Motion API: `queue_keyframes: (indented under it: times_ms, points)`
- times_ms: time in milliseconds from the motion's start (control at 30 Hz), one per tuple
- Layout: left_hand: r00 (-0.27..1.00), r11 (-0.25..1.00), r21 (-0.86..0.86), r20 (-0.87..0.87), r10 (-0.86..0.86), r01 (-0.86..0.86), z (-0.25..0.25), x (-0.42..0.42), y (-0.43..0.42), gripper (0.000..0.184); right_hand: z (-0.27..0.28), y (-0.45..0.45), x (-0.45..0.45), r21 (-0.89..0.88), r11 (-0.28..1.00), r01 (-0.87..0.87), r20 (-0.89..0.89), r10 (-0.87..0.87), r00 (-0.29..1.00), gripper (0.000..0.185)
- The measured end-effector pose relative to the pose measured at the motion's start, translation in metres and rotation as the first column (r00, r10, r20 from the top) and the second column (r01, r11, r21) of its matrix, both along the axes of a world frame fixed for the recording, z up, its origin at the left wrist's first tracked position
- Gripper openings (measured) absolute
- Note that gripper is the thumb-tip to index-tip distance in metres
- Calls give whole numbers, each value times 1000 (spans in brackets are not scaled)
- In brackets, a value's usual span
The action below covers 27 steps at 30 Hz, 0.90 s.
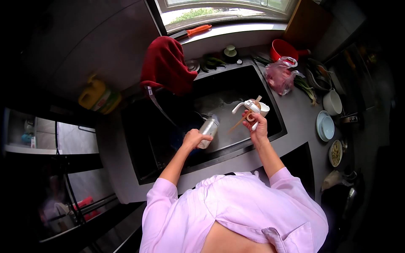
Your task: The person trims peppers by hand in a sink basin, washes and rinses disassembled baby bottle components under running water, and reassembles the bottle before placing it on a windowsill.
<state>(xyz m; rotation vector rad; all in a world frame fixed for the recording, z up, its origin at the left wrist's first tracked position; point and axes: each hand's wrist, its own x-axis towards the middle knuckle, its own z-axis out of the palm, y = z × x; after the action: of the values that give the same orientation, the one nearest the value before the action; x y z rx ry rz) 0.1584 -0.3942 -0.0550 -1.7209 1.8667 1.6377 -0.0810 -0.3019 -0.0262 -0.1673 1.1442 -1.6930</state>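
Note:
My left hand (194,139) is wrapped round a clear bottle or jar (209,131), which is held tilted over the dark sink (145,166). In my right hand (259,125) is a white plastic piece with a curved handle (250,105), along with a thin wooden stick (236,126). A white cup-like part (264,109) shows just behind those fingers; whether it is joined to the white piece I cannot tell. Water (162,109) runs from the tap (148,90) into the basin, left of the bottle.
A dark red cloth (166,63) hangs over the tap. To the left stands a yellow jug (95,98). On the right counter are a red pan (282,49), a plastic bag (280,77), green onions (304,87), a white bowl (332,102), pale blue dishes (327,127) and a food-filled bowl (336,153).

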Motion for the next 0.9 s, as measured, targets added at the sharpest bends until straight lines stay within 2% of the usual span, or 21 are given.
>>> queue_keyframes:
  times_ms: [33, 67, 133, 167, 233, 267, 300, 367, 400, 467, 500, 567, 600, 667, 700, 767, 800, 833, 900]
  points:
    - [1000, 982, 190, 4, 0, 0, 6, -8, -3, 66, 1, 1, -2, 12, 1000, 26, -17, -25, 1000, 30]
    - [1000, 981, 193, 5, -3, 2, 12, -14, -2, 66, 1, 3, -4, 14, 999, 42, -3, -42, 999, 31]
    - [995, 889, 454, -47, 83, -53, 19, -24, -3, 65, -3, 6, -7, 23, 998, 51, 5, -51, 999, 31]
    - [995, 890, 454, -46, 83, -53, 19, -26, -6, 65, -4, 7, -9, 30, 998, 59, 14, -60, 998, 32]
    - [993, 749, 658, -21, 115, -73, 13, -29, -11, 68, -9, 9, -10, 29, 998, 54, 28, -55, 998, 36]
    - [991, 685, 728, -74, 111, -23, 4, -26, -13, 74, -11, 11, -10, 31, 998, 49, 42, -50, 998, 41]
    - [991, 685, 728, -72, 113, -26, -1, -22, -14, 74, -11, 11, -9, 31, 998, 47, 44, -48, 998, 41]
    - [948, 505, 863, -162, 275, 1, -12, -9, -11, 70, -11, 11, -6, 47, 998, 46, 49, -49, 998, 40]
    - [948, 505, 863, -160, 277, -2, -12, -2, -6, 70, -13, 11, -6, 47, 998, 44, 51, -47, 998, 40]
    - [851, 675, 720, -244, 465, -162, -10, 14, 7, 61, -18, 10, -7, 65, 998, 21, 65, -25, 998, 41]
    - [850, 674, 719, -242, 469, -167, -12, 25, 10, 61, -21, 8, -8, 65, 998, 17, 68, -21, 997, 41]
    - [748, 774, 572, -381, 543, -271, -18, 48, 16, 51, -27, 2, -13, 161, 985, -59, 29, 55, 998, 38]
    - [712, 774, 527, -387, 586, -350, -9, 56, 18, 53, -33, -4, -17, 159, 985, -68, 31, 64, 997, 38]
    - [654, 790, 410, -448, 609, -455, -11, 74, 20, 62, -55, -21, -25, 453, 869, -197, -184, 308, 934, 36]
    - [629, 804, 331, -503, 593, -494, -15, 82, 21, 66, -75, -31, -32, 451, 868, -209, -181, 318, 931, 36]
    - [601, 775, 286, -502, 622, -563, -21, 93, 17, 69, -126, -49, -41, 700, 636, -324, -195, 607, 770, 33]
    - [577, 747, 241, -506, 641, -619, -22, 96, 15, 71, -138, -55, -40, 790, 540, -289, -256, 720, 644, 39]
    - [569, 740, 236, -508, 646, -630, -19, 97, 12, 71, -164, -59, -44, 846, 489, -215, -358, 818, 451, 45]
    - [586, 742, 194, -500, 638, -642, -11, 94, 7, 73, -188, -65, -48, 927, 345, -145, -281, 898, 338, 50]
